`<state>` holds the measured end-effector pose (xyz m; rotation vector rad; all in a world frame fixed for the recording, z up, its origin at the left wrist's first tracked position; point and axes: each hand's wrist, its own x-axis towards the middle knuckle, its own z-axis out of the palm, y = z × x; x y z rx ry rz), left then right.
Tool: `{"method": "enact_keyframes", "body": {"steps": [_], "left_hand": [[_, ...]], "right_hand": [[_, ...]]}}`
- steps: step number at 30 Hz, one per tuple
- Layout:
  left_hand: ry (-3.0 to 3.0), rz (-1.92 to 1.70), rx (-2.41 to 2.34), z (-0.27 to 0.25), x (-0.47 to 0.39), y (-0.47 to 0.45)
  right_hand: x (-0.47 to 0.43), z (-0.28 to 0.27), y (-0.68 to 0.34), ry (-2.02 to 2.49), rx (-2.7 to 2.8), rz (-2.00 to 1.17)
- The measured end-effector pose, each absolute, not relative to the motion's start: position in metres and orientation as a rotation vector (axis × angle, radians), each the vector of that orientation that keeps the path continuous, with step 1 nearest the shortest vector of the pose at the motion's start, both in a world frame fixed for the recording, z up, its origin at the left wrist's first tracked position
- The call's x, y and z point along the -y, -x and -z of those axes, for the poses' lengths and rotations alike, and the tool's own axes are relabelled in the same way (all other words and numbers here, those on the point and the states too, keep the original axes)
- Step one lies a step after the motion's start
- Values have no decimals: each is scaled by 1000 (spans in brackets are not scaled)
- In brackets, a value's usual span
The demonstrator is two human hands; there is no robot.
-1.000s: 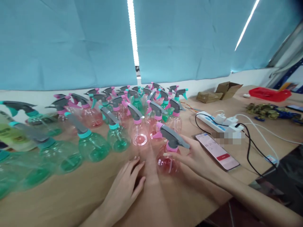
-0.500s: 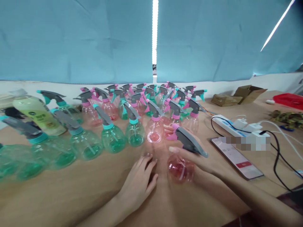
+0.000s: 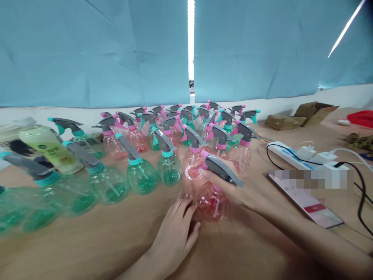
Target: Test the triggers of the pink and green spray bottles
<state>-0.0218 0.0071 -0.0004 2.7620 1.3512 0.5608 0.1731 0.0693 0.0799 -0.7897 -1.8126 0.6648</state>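
Observation:
My right hand (image 3: 230, 186) grips a pink spray bottle (image 3: 212, 204) round the neck, just under its grey and pink trigger head. Some of its fingers are hidden behind the head. The bottle is upright at the front of the group. Flat on the table, palm down with fingers spread, my left hand (image 3: 176, 229) lies just left of this bottle and holds nothing. Beyond the hands stand another pink spray bottle (image 3: 192, 157) and a green spray bottle (image 3: 169, 169). A further green spray bottle (image 3: 142, 177) belongs to a row running left.
Several more pink and green spray bottles crowd the back of the table (image 3: 116, 249). At left leans a large pale-green labelled bottle (image 3: 52, 146). On the right are a phone (image 3: 314, 208), a white power strip (image 3: 287, 153) with cables, and an open cardboard box (image 3: 314, 112).
The pink spray bottle has shifted left, closer to my left hand, along with my right hand, whose fingers now sit closer round its neck. My left hand stays flat; the view has turned slightly.

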Motion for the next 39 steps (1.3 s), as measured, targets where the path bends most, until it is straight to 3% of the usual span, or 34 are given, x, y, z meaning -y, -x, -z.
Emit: {"method": "enact_keyframes", "body": {"steps": [39], "left_hand": [[-2839, -612, -1329, 4, -12, 25]], "right_hand": [[-93, -66, -170, 653, 1730, -857]]}}
